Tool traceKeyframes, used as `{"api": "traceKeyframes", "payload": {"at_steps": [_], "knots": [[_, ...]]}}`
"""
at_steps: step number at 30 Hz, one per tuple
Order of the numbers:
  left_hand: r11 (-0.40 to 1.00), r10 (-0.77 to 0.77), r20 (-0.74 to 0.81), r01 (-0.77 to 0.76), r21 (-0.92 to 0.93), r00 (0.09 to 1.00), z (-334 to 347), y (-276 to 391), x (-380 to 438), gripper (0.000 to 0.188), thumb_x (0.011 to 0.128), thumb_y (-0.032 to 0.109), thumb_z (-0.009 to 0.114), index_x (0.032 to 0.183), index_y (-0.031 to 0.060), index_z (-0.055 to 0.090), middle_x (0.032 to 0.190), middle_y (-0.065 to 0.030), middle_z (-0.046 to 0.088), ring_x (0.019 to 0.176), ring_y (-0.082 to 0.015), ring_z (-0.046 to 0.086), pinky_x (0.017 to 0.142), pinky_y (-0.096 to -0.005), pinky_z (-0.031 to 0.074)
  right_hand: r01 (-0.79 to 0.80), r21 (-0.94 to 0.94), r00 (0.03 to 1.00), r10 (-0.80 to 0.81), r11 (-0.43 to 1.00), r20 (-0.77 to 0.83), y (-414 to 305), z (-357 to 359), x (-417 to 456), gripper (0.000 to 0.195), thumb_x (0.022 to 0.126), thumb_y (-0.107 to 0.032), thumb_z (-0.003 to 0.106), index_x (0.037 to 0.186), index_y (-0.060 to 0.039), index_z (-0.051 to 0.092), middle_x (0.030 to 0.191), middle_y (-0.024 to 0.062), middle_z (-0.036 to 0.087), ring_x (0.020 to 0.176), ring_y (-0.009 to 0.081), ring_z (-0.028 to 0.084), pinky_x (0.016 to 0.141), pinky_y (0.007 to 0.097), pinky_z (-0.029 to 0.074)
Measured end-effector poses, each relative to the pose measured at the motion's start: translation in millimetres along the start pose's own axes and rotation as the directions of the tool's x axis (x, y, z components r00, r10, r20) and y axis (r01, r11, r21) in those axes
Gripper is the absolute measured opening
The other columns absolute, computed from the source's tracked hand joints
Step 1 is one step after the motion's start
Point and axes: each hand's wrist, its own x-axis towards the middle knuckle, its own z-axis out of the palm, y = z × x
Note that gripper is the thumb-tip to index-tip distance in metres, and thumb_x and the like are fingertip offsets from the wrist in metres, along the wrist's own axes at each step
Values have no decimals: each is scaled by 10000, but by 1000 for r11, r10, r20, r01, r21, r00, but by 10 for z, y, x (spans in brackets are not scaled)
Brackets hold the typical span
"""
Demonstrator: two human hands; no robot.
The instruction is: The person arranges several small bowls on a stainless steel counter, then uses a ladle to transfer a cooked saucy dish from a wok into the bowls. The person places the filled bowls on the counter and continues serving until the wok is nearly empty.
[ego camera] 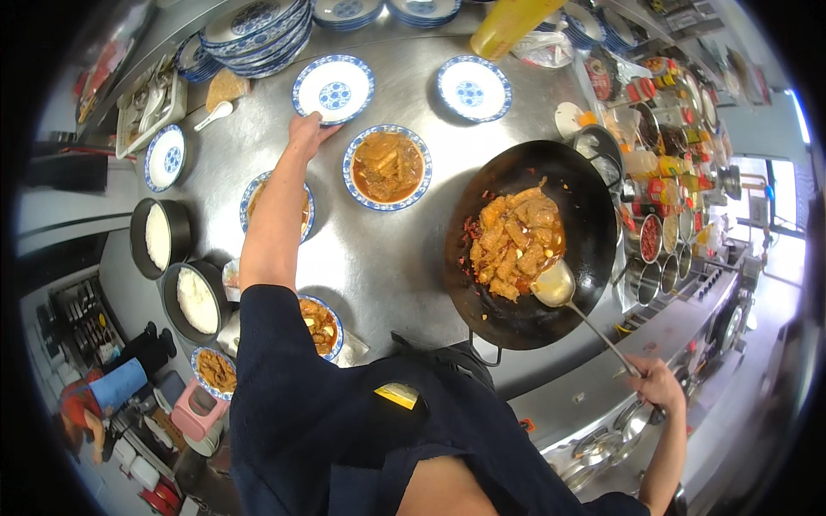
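My left hand [308, 135] grips the near rim of a blue-and-white plate [334, 89] that bears no food, at the back of the steel table. In my right hand [657, 382] is the handle of a metal ladle [554, 287]. The ladle's bowl rests in a black wok [584, 213], touching the saucy browned food [516, 242] with red chilli bits. Between plate and wok stands a filled blue-rimmed dish [387, 166]. My left forearm partly covers another filled dish [306, 213]. A further filled dish [319, 326] lies close to my body.
Another bare plate [474, 88] lies behind the wok. Stacked plates [258, 39] line the back. Two black pots of rice [197, 300] stand at left, near a cutlery basket [151, 109]. Seasoning bottles and tins [652, 193] crowd the right. A person [97, 400] is at far left.
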Motion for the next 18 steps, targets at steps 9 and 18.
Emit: {"api": "traceKeyframes", "payload": {"at_steps": [9,18], "knots": [[990,75,8,-75,119,997,-367,633,-839,445,956,5,472,1303,-264,401,1262,-316,619,1050,-413,718,829,-451,690,85,153,991,-100,985,92,34,188,164,574,880,5,706,1447,-10,622,613,15,583,463,92,520,438,284,424],[965,258,-171,-260,10,951,-604,371,-2671,621,928,150,541,1457,-108,343,1249,-274,637,968,-391,743,737,-442,682,258,-250,960,-277,933,-42,577,-315,249,610,825,-53,731,1429,-99,662,651,66,640,505,118,577,506,327,487]]}}
